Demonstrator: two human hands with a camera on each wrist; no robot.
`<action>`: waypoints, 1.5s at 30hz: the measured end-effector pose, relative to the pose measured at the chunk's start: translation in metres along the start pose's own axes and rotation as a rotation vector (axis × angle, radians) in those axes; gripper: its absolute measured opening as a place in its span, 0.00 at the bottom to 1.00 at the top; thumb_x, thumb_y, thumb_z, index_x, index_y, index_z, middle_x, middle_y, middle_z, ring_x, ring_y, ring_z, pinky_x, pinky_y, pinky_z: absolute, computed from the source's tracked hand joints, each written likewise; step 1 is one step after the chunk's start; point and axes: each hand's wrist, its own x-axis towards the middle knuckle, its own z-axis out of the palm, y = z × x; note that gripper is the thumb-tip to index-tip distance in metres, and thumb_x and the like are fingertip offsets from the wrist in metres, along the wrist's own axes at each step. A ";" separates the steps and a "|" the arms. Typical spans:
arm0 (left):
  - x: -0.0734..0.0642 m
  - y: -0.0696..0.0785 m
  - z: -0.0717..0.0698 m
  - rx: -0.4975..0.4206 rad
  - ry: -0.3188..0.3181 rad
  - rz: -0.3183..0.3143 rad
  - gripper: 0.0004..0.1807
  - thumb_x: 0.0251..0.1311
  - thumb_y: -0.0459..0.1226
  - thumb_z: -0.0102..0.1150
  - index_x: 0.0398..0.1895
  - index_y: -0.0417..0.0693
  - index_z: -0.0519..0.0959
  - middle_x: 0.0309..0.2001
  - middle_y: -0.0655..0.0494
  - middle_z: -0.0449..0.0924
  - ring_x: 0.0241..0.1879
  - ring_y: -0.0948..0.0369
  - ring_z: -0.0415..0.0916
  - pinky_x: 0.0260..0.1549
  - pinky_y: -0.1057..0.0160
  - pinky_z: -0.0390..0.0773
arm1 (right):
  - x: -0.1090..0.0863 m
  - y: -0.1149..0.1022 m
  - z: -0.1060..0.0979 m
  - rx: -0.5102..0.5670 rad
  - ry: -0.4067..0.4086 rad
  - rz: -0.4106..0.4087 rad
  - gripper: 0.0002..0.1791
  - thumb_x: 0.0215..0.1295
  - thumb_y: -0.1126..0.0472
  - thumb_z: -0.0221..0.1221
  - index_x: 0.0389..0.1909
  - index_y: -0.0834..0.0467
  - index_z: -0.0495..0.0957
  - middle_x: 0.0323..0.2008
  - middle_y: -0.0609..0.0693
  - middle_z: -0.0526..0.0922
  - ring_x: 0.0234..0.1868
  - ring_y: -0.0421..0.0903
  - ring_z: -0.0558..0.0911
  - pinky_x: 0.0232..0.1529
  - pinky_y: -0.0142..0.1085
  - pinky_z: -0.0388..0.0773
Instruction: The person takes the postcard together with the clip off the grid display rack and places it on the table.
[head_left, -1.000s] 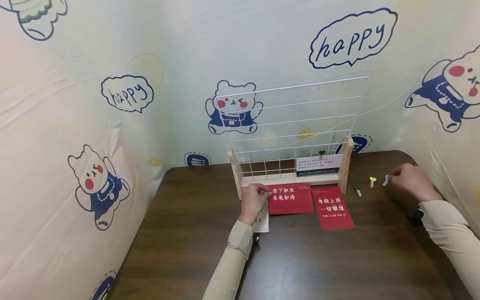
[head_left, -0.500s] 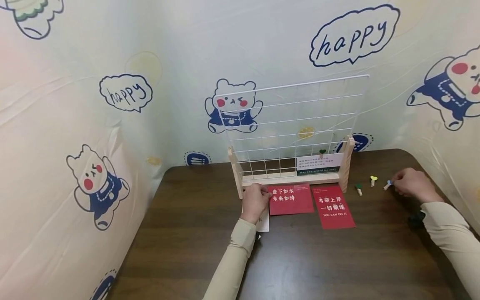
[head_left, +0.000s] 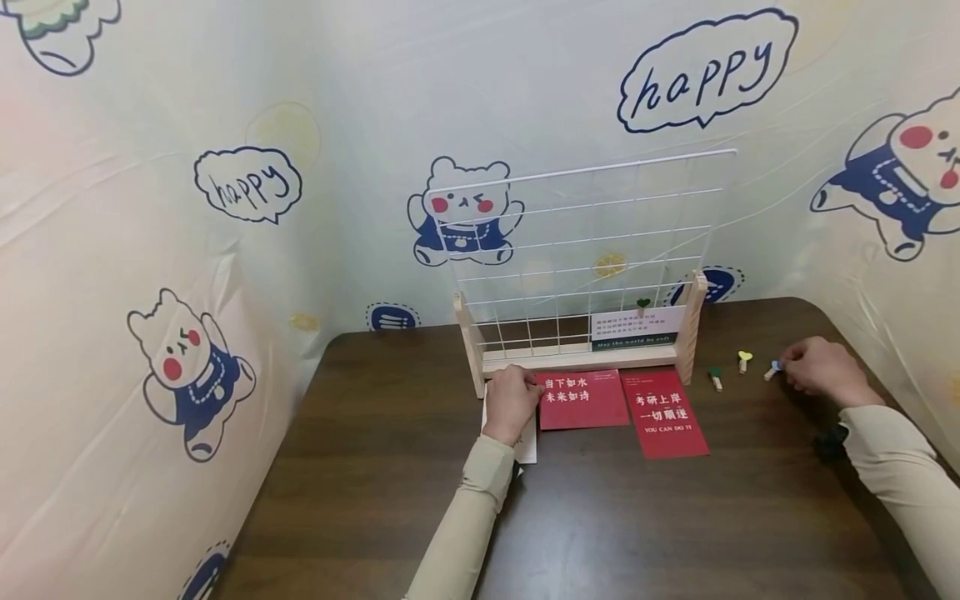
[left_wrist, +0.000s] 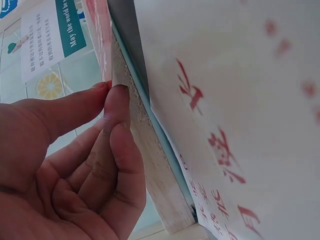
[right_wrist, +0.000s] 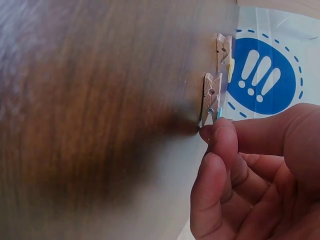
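The left hand (head_left: 512, 406) pinches the near edge of a red card (head_left: 588, 408) between thumb and forefinger, the other fingers curled below. An edge hold probably suits a thin sheet that offers little else to catch, and it leaves the white lettering uncovered; whether that edge is raised off the surface (head_left: 360, 467) is hard to tell. A white card (head_left: 529, 446) lies partly hidden under the same hand, while a second red card (head_left: 666, 417) lies on the far side of the held one, towards the right hand.

The right hand (head_left: 822, 367) pinches the blue clip (right_wrist: 212, 92) at its spread, handle end, presumably because pressure there parts the other end, which points away from the fingertips. Beyond these fingers, on the side towards the cards, lie the yellow clip (head_left: 744, 362) and then the green clip (head_left: 716, 380), loose and apart, perhaps so each can be taken singly.

Ahead of the left fingers stands a wire rack (head_left: 585, 172), where a green heart clip (head_left: 643, 304) seems to hold a white-and-green card (head_left: 636, 328).
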 end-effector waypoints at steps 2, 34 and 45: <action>0.000 0.000 0.000 0.006 0.004 -0.001 0.05 0.59 0.37 0.76 0.27 0.48 0.91 0.28 0.55 0.91 0.27 0.60 0.86 0.26 0.63 0.80 | -0.001 -0.001 0.000 0.002 0.000 0.000 0.17 0.71 0.60 0.52 0.42 0.71 0.82 0.20 0.45 0.83 0.21 0.42 0.82 0.23 0.37 0.78; 0.001 0.003 0.000 0.011 -0.032 -0.025 0.05 0.59 0.37 0.74 0.29 0.45 0.91 0.29 0.52 0.90 0.26 0.60 0.82 0.24 0.66 0.76 | -0.004 0.005 0.001 0.018 0.066 0.022 0.17 0.72 0.58 0.53 0.43 0.70 0.82 0.21 0.44 0.84 0.21 0.42 0.81 0.24 0.39 0.74; -0.003 0.015 -0.005 -0.060 -0.010 0.094 0.10 0.61 0.41 0.74 0.40 0.44 0.91 0.29 0.55 0.91 0.29 0.62 0.86 0.28 0.67 0.78 | -0.010 -0.014 0.009 -0.001 0.364 -0.103 0.14 0.71 0.59 0.59 0.42 0.67 0.85 0.37 0.70 0.88 0.29 0.60 0.83 0.22 0.38 0.68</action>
